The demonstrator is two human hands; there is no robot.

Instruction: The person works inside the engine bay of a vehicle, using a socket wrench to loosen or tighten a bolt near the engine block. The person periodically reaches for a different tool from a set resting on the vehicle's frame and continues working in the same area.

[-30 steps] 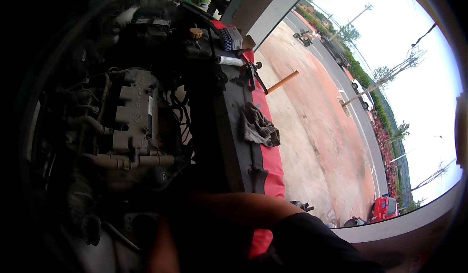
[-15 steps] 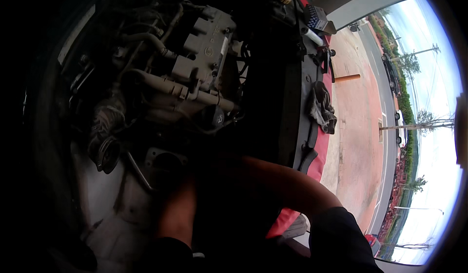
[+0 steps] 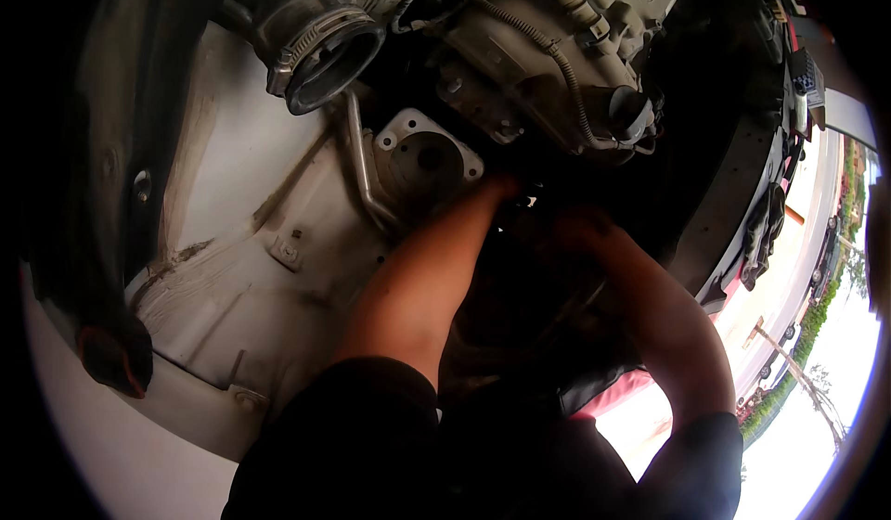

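Note:
Both my forearms reach down into a car's engine bay. My left hand (image 3: pixel 490 195) goes into a dark gap just below a round grey metal mount (image 3: pixel 422 160); its fingers are hidden in shadow. My right hand (image 3: pixel 580 228) is beside it in the same gap, under the grey engine block (image 3: pixel 557 47), also mostly lost in darkness. Something small and pale glints between the two hands, too dim to name. Whether either hand holds anything cannot be told.
A ribbed hose end with a metal clamp (image 3: pixel 320 42) hangs open at upper left. A white inner body panel (image 3: pixel 251 242) lies to the left. A red cloth on the car's front edge (image 3: pixel 622 385) shows lower right; gloves (image 3: pixel 763 232) rest on the front crossbar, a paved yard beyond.
The view has swung down and closer into the bay. Both arms have pushed deeper, from the edge of the bay to the dark gap under the engine.

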